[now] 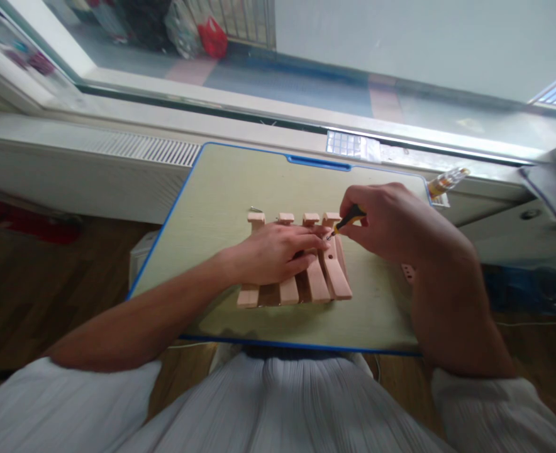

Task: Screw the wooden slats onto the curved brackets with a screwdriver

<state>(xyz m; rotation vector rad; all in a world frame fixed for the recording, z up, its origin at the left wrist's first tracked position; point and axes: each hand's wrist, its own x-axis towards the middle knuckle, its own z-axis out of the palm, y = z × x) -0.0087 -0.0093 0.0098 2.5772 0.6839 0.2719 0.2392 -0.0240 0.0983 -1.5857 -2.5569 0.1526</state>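
Note:
A pale wooden slatted rack (319, 283) lies flat on a small blue-edged desk (226, 195). My left hand (278, 253) rests palm down across the slats with fingers stretched out, pressing the rack against the desk. My right hand (391, 220) is closed around a small screwdriver with a yellow and black handle (350, 220). Its tip points down and left at the rightmost slat, close to my left fingertips. A small dark hole shows in that slat just below the tip.
A small metal part (255, 209) lies on the desk behind the rack's left end. A clear-handled tool (446, 180) sits on the ledge past the desk's right corner. A window sill and radiator grille (141, 148) run behind the desk.

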